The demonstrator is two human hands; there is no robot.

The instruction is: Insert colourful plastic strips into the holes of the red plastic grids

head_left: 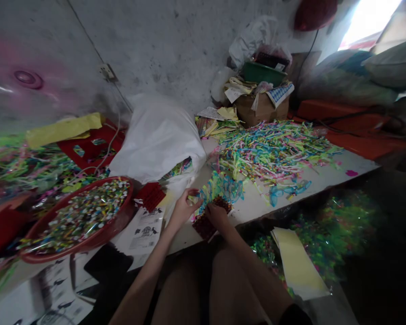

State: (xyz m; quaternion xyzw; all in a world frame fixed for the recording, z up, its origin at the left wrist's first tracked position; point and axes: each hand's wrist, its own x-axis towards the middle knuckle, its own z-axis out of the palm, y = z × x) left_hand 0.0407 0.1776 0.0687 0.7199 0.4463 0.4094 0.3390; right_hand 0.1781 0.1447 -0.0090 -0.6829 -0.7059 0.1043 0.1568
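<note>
1. My left hand (182, 208) is at the near edge of the white tabletop (257, 203). Its fingers (192, 193) are curled in with the thumb drawn up to them, closed on the left end of a fan of blue and green strips (223, 187).
2. My right hand (217, 214) is just beside the left, knuckles up and fingers bent down. The tips rest where the fan meets a dark red block (205, 227).
3. The view is small and soft here. The right fingers look close together, but I cannot tell whether they grip the block or only press on it.
4. The block lies at the near edge of the tabletop, partly under my right hand, with the fan spreading up and away from it toward the middle.
5. A big loose heap of coloured strips (274, 149) covers the far right part of the tabletop, well apart from my hands.
6. A white plastic bag (159, 135) slumps at the far left edge, with a small red piece (151, 196) near its foot.
7. A red bowl (88, 241) full of coloured bits sits off to the left.
8. A cardboard box (262, 110) stands at the far edge behind the heap.
</note>
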